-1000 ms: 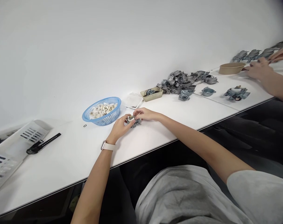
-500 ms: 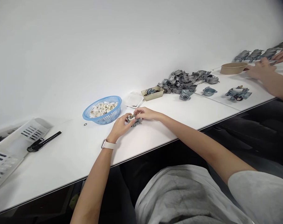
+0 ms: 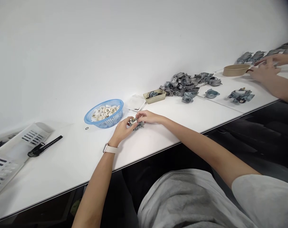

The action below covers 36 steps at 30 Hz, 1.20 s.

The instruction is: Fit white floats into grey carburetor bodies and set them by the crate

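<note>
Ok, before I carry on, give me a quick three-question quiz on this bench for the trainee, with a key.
1. Multiple choice: what is in the blue basket?
A) black straps
B) pale pieces
C) coiled cable

2. True or false: the left hand and the right hand are both at the same metal part.

3. Fill in: the watch with the pale strap is worn on the person's ____ wrist.

Key: 1 B; 2 true; 3 left.
</note>
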Each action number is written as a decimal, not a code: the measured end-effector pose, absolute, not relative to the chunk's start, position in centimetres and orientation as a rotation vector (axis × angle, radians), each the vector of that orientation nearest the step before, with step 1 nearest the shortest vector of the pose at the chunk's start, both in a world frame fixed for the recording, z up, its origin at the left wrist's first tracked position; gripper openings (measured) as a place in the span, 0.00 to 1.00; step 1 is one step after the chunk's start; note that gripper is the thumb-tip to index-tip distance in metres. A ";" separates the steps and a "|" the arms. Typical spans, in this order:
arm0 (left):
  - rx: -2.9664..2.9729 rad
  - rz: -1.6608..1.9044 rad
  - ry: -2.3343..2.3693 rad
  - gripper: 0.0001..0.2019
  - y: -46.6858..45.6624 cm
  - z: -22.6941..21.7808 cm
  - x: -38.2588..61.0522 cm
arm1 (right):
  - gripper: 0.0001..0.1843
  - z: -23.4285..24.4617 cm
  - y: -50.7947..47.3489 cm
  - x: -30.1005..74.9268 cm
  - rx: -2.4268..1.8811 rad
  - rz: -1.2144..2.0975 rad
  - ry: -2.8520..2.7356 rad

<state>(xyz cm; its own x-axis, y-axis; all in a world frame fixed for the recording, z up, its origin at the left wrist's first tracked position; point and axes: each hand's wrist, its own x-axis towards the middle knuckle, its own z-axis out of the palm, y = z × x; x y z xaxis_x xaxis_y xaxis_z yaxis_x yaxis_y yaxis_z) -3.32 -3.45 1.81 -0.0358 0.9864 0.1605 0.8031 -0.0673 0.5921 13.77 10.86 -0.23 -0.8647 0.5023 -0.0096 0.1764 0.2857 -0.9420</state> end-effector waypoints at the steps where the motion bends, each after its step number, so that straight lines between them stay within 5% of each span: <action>1: 1.922 0.796 1.893 0.23 -3.4 1.8 -3.3 | 0.13 -0.2 10.9 13.8 -0.620 1.604 -2.271; 36: 1.930 0.842 1.887 0.22 -3.5 1.5 -3.2 | 0.17 -0.3 10.9 13.9 -0.578 1.655 -2.232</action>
<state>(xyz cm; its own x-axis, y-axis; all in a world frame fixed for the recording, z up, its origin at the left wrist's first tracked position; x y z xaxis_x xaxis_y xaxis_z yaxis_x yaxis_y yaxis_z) -3.23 -3.45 1.53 -0.0420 0.9809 0.1902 0.7966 -0.0820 0.5989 13.93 10.90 -0.34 -0.8733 0.4871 0.0028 0.1387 0.2542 -0.9571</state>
